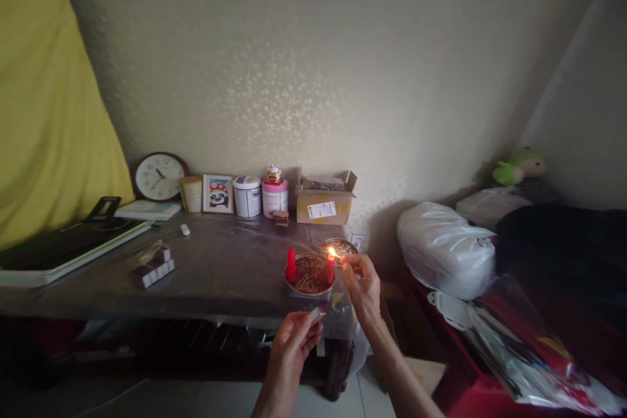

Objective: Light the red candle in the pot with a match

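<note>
Between the fingertips of my right hand [362, 284] is a thin burning match [339, 257], its flame at the top of the right red candle [330, 271]. Whether that candle's wick is burning, I cannot tell through the glare. A second red candle [290, 266] stands unlit at the left side of the same round tin [308, 290], which holds brown grainy or chip-like filling. My left hand [292, 339] is closed on a small matchbox [316, 316], held low in front of the table edge. Behind the right candle sits another round tin [339, 247] with many thin sticks in it.
Packed matchboxes [157, 271] lie on the dark table [220, 268] at left. Along the wall stand a clock [160, 176], a framed panda picture [218, 194], two canisters [247, 197] and an open cardboard box [324, 206]. White plastic bags [445, 248] lie at right; a yellow curtain [53, 98] hangs left.
</note>
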The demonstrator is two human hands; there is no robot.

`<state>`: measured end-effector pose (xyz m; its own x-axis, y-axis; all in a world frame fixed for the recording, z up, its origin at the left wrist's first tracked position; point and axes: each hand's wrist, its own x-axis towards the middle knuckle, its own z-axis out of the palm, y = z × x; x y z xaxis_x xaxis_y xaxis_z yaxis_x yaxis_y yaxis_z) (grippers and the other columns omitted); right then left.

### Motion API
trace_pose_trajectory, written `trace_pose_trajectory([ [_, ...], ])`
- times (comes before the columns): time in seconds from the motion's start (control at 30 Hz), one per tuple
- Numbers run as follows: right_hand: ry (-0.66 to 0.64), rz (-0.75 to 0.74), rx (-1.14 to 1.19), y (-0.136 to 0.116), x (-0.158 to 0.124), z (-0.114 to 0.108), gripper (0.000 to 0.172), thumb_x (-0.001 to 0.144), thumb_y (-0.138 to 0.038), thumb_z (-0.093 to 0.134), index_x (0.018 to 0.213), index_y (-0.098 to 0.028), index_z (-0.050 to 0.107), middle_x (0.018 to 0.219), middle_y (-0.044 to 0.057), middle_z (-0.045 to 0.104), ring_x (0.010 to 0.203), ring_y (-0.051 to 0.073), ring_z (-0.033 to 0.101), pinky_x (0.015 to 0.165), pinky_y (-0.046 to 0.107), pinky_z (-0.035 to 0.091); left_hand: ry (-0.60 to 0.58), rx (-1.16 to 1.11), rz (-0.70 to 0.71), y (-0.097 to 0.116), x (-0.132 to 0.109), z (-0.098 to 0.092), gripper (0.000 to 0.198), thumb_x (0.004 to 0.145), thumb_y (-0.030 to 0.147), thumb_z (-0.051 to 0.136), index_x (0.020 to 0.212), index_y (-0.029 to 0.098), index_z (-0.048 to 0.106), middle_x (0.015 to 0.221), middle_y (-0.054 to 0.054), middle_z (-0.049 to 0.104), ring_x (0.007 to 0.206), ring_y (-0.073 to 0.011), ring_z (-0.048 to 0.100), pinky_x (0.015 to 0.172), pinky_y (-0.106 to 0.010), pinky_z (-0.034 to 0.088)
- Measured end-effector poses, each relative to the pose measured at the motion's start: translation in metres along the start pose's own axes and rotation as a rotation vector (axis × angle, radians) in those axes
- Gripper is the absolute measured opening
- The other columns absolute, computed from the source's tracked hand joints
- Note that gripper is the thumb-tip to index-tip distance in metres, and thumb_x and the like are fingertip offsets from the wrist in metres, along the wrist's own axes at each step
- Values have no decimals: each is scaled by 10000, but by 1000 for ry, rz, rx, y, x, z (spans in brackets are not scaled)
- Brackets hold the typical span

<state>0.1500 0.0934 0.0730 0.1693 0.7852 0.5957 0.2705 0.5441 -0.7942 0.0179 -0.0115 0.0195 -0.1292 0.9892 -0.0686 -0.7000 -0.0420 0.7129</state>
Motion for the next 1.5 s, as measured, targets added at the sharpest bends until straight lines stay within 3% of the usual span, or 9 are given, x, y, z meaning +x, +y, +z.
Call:
trace_pose_trajectory([
  [0.27,28,118,193,-5,0,-20,227,778,-412,646,790,-186,624,747,20,635,680,155,562,611,265,466,5,-13,-22,-1,-1,0,254,672,386,779,778,178,678,863,-58,763,810,-160,665,781,-274,491],
  [0.53,-47,241,699,-45,26,-77,262,703,-434,719,707,-215,575,675,-47,483,568,79,453,521,195,421,38,0,-49,3,0,4,285,634,395,802,760,171,680,843,-69,770,781,-162,670,752,-272,495],
  [0.73,-64,279,284,-11,27,-96,278,574,-389,805,606,-190,614,629,0,551,583,129,482,514,241,429,44,3,-65,1,-2,4,296,623,404,808,751,175,674,864,-81,776,784,-162,670,751,-272,495],
  [0.93,-84,218,581,-18,26,-109,286,689,-487,703,627,-234,584,595,-56,513,495,92,453,476,213,413,21,-5,-65,-7,2,-2,245,676,380,777,761,180,664,858,-77,777,777,-157,672,754,-278,495],
  [1.1,-75,261,234,-10,23,-116,192,641,-381,755,650,-203,684,618,-43,642,523,98,529,498,191,446,50,-8,-92,-7,4,-2,276,638,389,802,750,185,654,860,-82,782,777,-164,676,740,-279,496],
  [1.27,-113,164,581,-23,15,-133,350,652,-505,747,576,-237,534,519,-54,479,449,99,429,424,214,359,47,7,-95,-6,2,-1,281,637,397,799,757,187,656,859,-77,779,792,-168,675,758,-285,495],
  [1.37,-220,132,133,-16,13,-135,310,648,-464,732,543,-232,555,519,-26,512,488,129,471,464,246,393,41,7,-101,-8,2,-2,266,658,392,785,766,186,656,865,-80,780,790,-167,675,749,-281,496],
  [1.43,-154,152,-169,-1,14,-132,200,660,-398,716,606,-223,636,618,11,605,582,162,529,561,284,436,44,7,-89,-8,2,-2,245,675,382,774,761,184,658,870,-79,780,785,-163,673,751,-282,497],
  [1.5,-102,176,-205,13,17,-127,185,679,-399,696,691,-216,678,683,23,643,641,178,551,615,299,449,52,6,-84,-7,1,-1,241,673,374,776,761,183,659,883,-81,779,797,-168,673,764,-290,497],
])
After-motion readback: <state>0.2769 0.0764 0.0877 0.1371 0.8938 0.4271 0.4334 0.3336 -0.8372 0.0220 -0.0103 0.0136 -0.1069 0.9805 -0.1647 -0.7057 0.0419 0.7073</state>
